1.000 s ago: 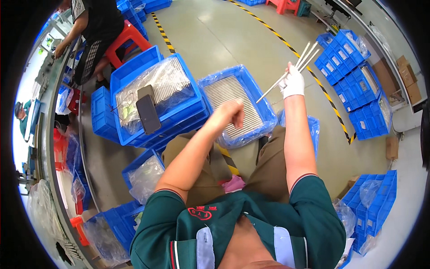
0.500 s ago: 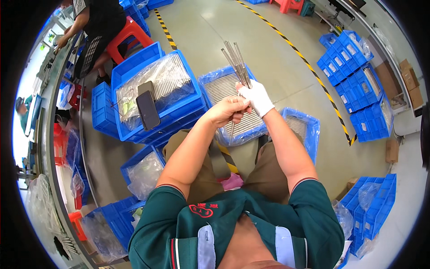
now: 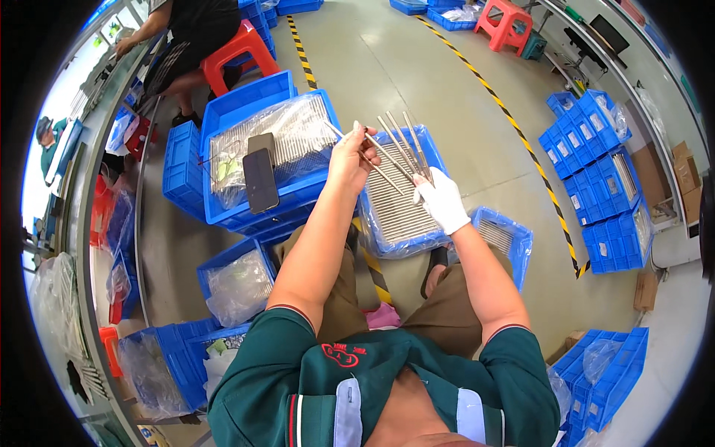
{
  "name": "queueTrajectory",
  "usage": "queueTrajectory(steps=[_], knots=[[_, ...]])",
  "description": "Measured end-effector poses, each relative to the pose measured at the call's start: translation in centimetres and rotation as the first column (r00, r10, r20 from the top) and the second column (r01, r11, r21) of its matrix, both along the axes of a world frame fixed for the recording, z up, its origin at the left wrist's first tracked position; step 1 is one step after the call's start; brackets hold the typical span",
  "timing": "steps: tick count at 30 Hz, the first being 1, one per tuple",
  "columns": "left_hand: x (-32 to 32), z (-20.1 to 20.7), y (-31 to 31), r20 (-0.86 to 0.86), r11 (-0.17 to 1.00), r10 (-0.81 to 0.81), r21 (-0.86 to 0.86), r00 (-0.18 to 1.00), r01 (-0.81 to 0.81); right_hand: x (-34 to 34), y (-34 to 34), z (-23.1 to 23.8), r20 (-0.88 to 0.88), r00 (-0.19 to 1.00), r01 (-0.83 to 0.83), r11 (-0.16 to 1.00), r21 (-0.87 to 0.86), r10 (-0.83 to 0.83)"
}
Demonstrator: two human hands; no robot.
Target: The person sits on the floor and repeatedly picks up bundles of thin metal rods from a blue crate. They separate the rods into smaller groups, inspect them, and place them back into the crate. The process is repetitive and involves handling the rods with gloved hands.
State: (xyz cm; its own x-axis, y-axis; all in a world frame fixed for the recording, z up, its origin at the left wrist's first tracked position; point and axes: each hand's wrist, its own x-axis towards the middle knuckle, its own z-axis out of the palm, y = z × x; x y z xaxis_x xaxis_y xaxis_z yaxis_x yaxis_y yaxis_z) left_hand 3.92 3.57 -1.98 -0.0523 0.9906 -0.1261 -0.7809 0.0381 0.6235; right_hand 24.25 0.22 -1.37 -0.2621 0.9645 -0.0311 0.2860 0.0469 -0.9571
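Observation:
My left hand is bare and pinches at least one thin metal rod, which slants down to the right past its fingers. Another rod stretches from the left fingertips toward my right hand; which hand bears it I cannot tell. The right hand wears a white glove and is closed round the lower ends of several metal rods that fan upward. Both hands hang over a blue crate lined with clear plastic and filled with rows of similar rods.
At the left, stacked blue crates carry plastic-wrapped rods and a dark phone. A smaller blue crate stands by my right knee. More blue crates are stacked far right. A person sits on a red stool at the upper left.
My hands have drawn apart: the left moved up and left with a rod, the right went slightly down and right. The rods in the glove now spread wider and lean left.

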Motion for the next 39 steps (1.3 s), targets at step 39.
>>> queueTrajectory(steps=[39], knots=[[7.0,-1.5,-4.5,-0.343,0.797,-0.595,-0.137,0.727,0.588,0.6,4.8,-0.7,-0.351,0.898,0.195,0.955,-0.225,-0.266]])
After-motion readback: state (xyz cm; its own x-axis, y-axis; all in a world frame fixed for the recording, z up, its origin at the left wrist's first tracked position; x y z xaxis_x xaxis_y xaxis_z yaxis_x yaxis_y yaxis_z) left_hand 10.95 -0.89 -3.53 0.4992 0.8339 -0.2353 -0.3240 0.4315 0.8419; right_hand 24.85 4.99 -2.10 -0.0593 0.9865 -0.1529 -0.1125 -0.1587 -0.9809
